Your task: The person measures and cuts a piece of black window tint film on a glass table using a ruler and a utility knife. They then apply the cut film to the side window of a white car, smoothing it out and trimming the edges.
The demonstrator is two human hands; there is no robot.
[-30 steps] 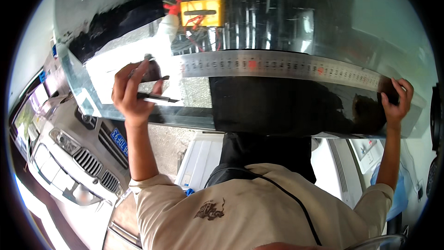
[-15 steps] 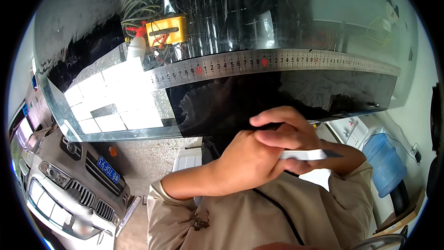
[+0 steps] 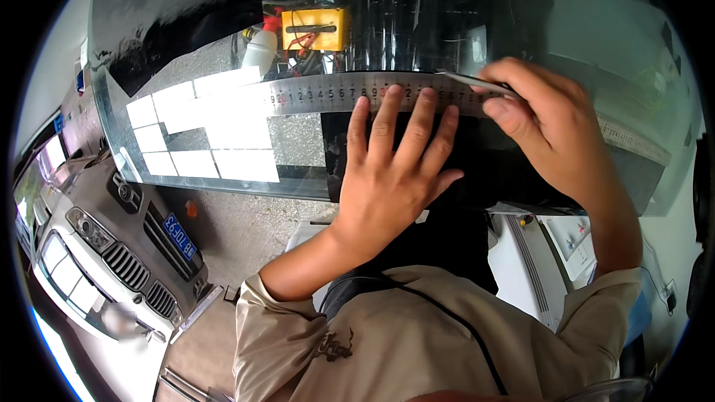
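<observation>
Head view: I am pressing my flat, open left hand on the steel ruler while my right hand, gripping a thin blade, is setting it at the ruler's edge over the dark film, the cut seemingly just starting.

Bright daylight fills the scene. The glass sheet mirrors it, throwing white glare patches across its left half. Focus is sharp at centre, on the metal ruler. Fisheye bending curves straight edges toward the rim, which fades into black corners.
</observation>
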